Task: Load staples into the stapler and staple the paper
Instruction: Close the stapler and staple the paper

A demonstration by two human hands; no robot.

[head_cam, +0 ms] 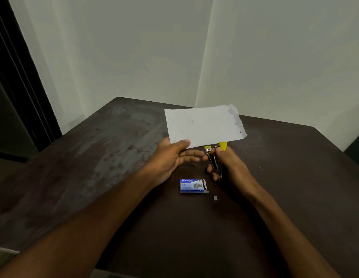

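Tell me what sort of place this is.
Probably a plain room at home or in a small office: a dark table pushed into a corner of bare pale walls, a dark door frame at left, and a box of staples on the table.

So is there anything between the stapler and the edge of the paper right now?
Nothing visible. The right hand holds the stapler just below the paper's lower edge, which the left hand holds up. The staple box lies nearer on the table.

Single view: head-worn wide-angle camera, facing forward and down over a dark table (78, 157) toward a wall corner; forearms enter from the bottom edge, hands near centre.
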